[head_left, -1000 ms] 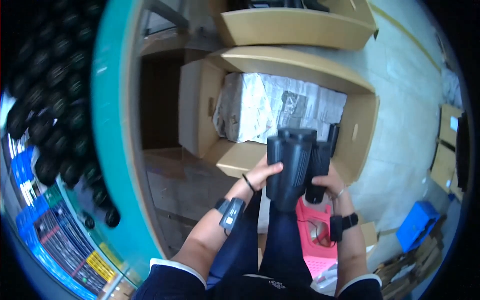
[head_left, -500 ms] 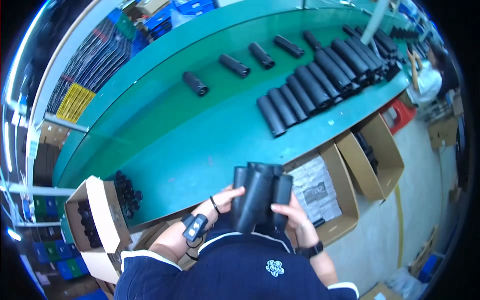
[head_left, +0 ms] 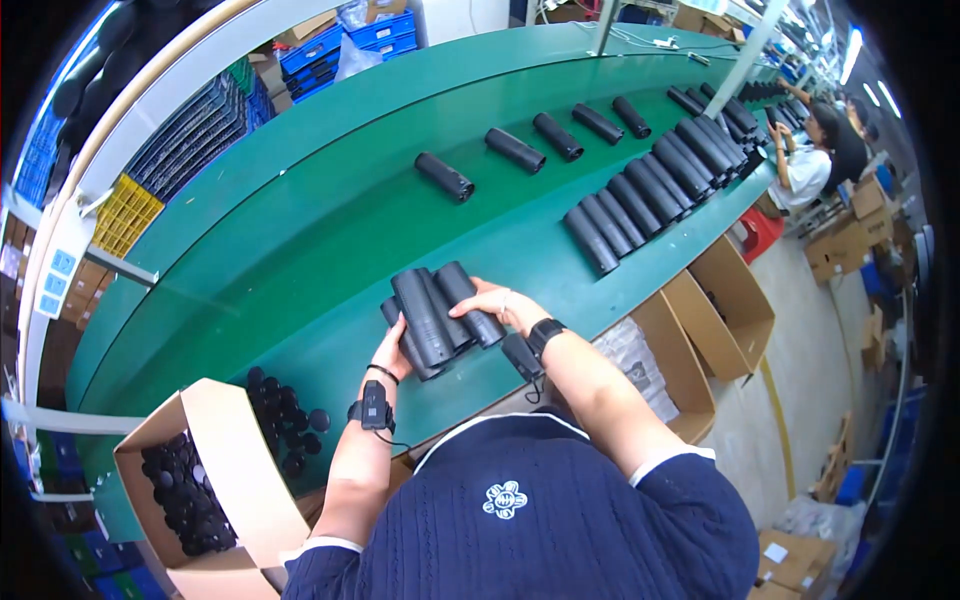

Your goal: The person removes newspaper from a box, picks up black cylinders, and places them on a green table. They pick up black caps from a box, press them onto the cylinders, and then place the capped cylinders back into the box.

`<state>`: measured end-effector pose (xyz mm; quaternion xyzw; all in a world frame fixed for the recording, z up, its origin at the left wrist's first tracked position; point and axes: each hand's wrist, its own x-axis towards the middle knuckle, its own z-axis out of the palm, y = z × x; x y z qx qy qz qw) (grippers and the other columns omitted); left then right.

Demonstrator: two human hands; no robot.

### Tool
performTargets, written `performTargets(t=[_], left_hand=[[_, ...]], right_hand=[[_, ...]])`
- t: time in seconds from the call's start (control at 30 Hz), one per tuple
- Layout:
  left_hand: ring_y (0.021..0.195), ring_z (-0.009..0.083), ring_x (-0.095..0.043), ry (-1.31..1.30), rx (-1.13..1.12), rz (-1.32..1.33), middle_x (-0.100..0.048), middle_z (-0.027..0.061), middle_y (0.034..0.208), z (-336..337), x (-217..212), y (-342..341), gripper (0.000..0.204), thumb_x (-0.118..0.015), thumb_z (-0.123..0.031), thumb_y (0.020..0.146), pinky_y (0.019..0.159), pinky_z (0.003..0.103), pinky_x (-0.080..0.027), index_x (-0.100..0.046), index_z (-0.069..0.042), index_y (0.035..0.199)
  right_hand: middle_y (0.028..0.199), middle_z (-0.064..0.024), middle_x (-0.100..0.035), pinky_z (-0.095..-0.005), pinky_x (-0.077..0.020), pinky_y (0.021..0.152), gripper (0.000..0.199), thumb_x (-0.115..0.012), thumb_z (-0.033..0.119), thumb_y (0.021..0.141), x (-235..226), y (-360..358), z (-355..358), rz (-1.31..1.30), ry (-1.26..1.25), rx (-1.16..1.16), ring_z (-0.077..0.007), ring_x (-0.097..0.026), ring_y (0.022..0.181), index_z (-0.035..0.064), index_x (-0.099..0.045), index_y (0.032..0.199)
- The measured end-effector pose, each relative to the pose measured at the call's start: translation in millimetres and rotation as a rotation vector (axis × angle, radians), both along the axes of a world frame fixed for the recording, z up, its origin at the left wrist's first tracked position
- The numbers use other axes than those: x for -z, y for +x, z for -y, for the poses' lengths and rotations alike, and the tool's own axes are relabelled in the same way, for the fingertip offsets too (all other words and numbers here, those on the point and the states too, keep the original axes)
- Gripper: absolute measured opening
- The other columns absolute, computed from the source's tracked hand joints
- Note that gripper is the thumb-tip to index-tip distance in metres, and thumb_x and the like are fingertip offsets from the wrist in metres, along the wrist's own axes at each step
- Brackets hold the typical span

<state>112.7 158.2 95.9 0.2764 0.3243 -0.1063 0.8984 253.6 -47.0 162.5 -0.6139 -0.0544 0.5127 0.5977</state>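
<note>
Several black plastic cylinders (head_left: 424,312) lie side by side in a bundle over the near part of the green bench (head_left: 300,350). My left hand (head_left: 391,350) is closed against the bundle's left side, thumb up along the outer cylinder. On the other side, my right hand (head_left: 498,303) grips the rightmost cylinder, its thumb across the top. Whether the bundle touches the bench I cannot tell. To the right, a row of like cylinders (head_left: 640,200) lies packed together on the bench. Farther off, single cylinders (head_left: 515,150) lie spaced out on a darker green strip.
At near left stand a carton (head_left: 215,470) of black round caps and a loose pile of caps (head_left: 282,415). Open cartons (head_left: 690,400) line the bench's right edge. A metal post (head_left: 745,60) rises at far right, near a seated person (head_left: 805,165).
Both hands have carried the bundle of cylinders away from my body, forward and left over the bench. The cylinders now lean the other way. The whole view has shifted too.
</note>
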Motion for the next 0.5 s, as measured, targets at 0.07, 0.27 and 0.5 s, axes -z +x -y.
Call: performTargets(t=[0.07, 0.27, 0.5], left_hand=[[0.107, 0.0285, -0.058, 0.167, -0.009, -0.015, -0.056, 0.0107, 0.123, -9.9, 3.2, -2.0, 0.052, -0.062, -0.034, 0.089, 0.089, 0.05, -0.048, -0.041, -0.011, 0.131], [0.1, 0.028, -0.059, 0.396, -0.114, -0.157, -0.058, 0.016, 0.115, -27.0, 20.9, -16.9, 0.065, -0.072, -0.033, 0.08, 0.082, 0.045, -0.051, -0.04, -0.002, 0.128], [0.091, 0.0275, -0.062, 0.767, -0.176, -0.333, -0.06, 0.019, 0.107, -36.9, -2.2, -39.3, 0.074, -0.079, -0.037, 0.071, 0.075, 0.041, -0.053, -0.043, 0.004, 0.122]], right_hand=[[0.12, -0.0183, -0.055, -0.0476, -0.0531, 0.079, 0.094, -0.086, 0.016, 0.056, 13.9, 7.5, -5.8, 0.04, -0.03, 0.031, -0.0307, -0.06, 0.102, 0.0042, -0.036, 0.135], [0.118, -0.0206, -0.056, -0.0466, -0.053, 0.08, 0.102, -0.087, 0.018, 0.055, 23.3, 18.0, -7.8, 0.139, -0.222, 0.082, -0.0318, -0.06, 0.101, 0.0003, -0.029, 0.137], [0.119, -0.0238, -0.055, -0.0338, -0.0483, 0.089, 0.096, -0.078, 0.023, 0.067, 75.9, 51.8, 6.7, 0.716, -0.476, -0.145, -0.0277, -0.059, 0.103, 0.0047, -0.024, 0.144]])
